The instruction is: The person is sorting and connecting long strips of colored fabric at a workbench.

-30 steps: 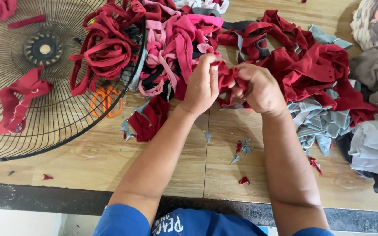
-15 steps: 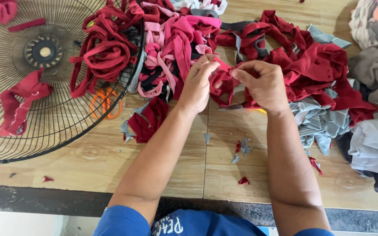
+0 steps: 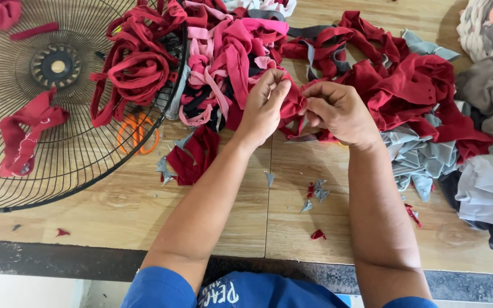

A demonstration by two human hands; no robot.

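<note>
Left hand [image 3: 263, 108] and right hand [image 3: 338, 111] both pinch one red cloth strip [image 3: 293, 105] between them; orange scissors [image 3: 138, 132] lie left of the left hand on the tabletop [image 3: 115, 211].

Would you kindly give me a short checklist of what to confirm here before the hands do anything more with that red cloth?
1. Left hand has a grip on the red cloth piece: ok, fingers pinch it.
2. Right hand also holds it: ok, fingers curled around the cloth.
3. Piece free of the red fabric pile: cannot tell, it runs into the heap.
4. Orange scissors within sight: ok, lying on the wooden table at the edge of the fan guard.
5. Table near the hands tidy: not ok, small scraps lie scattered.
</note>
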